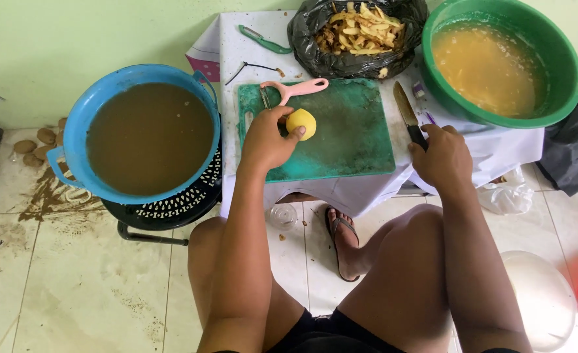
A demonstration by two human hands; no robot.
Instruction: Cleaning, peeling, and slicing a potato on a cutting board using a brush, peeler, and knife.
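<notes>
My left hand (267, 137) holds a peeled yellow potato (302, 122) down on the green cutting board (347, 140). My right hand (440, 154) grips the black handle of a knife (406, 112), whose blade lies on the table just right of the board. A pink peeler (292, 89) rests at the board's top left corner.
A blue tub of brown water (146, 134) sits on a black stool at the left. A green basin of yellowish water (501, 62) stands at the back right. Between them are a black bag of peelings (357, 33) and a green peeler (263, 39). Unpeeled potatoes (34, 144) lie on the floor.
</notes>
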